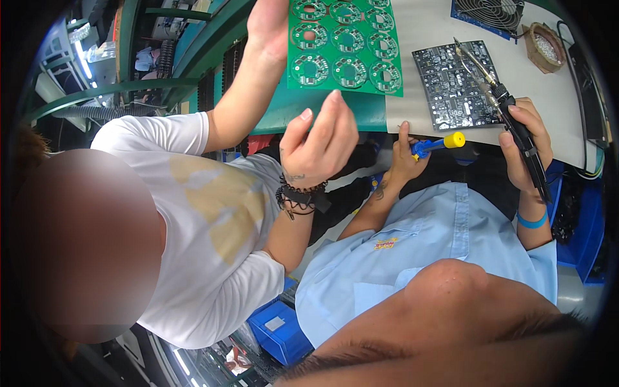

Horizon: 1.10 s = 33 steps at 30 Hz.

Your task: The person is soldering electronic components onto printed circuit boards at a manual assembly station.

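My left hand (407, 161) is closed around a blue solder sucker (422, 149) with a yellow end, just off the table's front edge. In my right hand (527, 138) is a soldering iron (527, 145) with a black handle. Its long metal front end slants up and left over a dark circuit board panel (451, 84) lying on the table. To my left, a co-worker's hand (267, 29) holds up a green circuit board panel (348, 55) with several round boards. The co-worker's other hand (322, 138) is just below it, fingers bent.
A fan with a round grille (493, 13) stands at the table's far side. Near it is a brownish pot (543, 48) with pale contents. Blue bins (583, 251) are at right, another blue box (280, 332) at lower left. The co-worker in a white shirt (213, 193) is close at left.
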Each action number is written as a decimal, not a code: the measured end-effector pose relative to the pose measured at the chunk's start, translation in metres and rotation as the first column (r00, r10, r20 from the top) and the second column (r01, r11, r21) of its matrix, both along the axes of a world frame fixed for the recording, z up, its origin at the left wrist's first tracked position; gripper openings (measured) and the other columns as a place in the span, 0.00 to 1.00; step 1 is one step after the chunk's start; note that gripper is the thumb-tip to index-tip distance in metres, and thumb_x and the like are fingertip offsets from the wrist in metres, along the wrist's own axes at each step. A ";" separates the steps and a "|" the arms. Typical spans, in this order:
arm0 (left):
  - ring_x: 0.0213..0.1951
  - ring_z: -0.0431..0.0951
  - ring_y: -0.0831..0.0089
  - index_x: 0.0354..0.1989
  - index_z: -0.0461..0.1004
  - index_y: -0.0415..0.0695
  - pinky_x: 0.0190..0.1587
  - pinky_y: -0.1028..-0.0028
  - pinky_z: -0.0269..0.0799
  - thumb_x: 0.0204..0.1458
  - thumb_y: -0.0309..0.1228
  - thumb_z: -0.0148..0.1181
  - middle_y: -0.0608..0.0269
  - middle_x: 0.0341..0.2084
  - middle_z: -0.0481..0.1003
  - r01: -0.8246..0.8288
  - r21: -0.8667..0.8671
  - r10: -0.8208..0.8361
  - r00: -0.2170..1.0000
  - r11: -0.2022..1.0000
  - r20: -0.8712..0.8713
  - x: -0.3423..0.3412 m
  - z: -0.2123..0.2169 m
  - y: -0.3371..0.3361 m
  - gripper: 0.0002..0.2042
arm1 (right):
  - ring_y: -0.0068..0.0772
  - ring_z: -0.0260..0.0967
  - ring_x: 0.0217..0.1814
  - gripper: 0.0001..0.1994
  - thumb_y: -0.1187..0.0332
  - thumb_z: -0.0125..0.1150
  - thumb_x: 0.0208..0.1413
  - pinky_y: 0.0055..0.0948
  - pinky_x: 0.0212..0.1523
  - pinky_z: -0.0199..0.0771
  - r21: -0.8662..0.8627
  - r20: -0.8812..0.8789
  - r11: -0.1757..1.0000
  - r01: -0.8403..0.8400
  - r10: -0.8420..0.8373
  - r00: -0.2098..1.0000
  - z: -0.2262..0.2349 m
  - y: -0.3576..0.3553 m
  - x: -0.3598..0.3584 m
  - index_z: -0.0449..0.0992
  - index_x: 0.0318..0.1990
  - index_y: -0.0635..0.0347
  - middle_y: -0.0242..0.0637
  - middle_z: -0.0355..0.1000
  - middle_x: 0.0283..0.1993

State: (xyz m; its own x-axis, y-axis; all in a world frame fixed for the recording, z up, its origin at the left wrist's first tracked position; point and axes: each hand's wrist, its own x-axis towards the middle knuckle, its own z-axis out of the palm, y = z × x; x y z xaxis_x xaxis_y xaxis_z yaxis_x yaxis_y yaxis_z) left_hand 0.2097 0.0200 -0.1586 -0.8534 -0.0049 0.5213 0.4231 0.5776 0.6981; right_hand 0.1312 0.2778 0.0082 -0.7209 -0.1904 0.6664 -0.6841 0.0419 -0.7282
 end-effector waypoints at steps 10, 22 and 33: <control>0.23 0.76 0.64 0.72 0.33 0.36 0.26 0.72 0.68 0.45 0.19 0.62 0.55 0.24 0.78 -0.005 -0.095 0.019 0.990 0.995 0.141 0.004 -0.003 -0.006 0.49 | 0.39 0.65 0.42 0.19 0.77 0.61 0.50 0.34 0.45 0.67 -0.026 -0.030 1.000 -0.007 0.006 1.000 0.000 0.001 0.001 0.72 0.51 0.67 0.49 0.71 0.44; 0.23 0.75 0.65 0.72 0.32 0.37 0.25 0.72 0.68 0.44 0.19 0.62 0.56 0.23 0.77 -0.013 -0.111 0.028 0.991 0.994 0.130 0.002 -0.007 -0.004 0.50 | 0.39 0.65 0.40 0.20 0.80 0.61 0.46 0.34 0.43 0.68 -0.038 -0.047 0.998 -0.051 0.049 0.998 0.004 0.002 -0.002 0.73 0.50 0.67 0.48 0.71 0.42; 0.22 0.75 0.67 0.71 0.39 0.33 0.23 0.73 0.68 0.44 0.21 0.64 0.55 0.25 0.78 0.000 -0.038 0.001 0.999 0.999 0.033 -0.005 -0.002 0.004 0.47 | 0.36 0.65 0.34 0.20 0.83 0.63 0.38 0.32 0.39 0.69 -0.114 -0.028 0.954 -0.276 0.275 0.961 0.026 -0.019 -0.009 0.77 0.44 0.66 0.42 0.73 0.36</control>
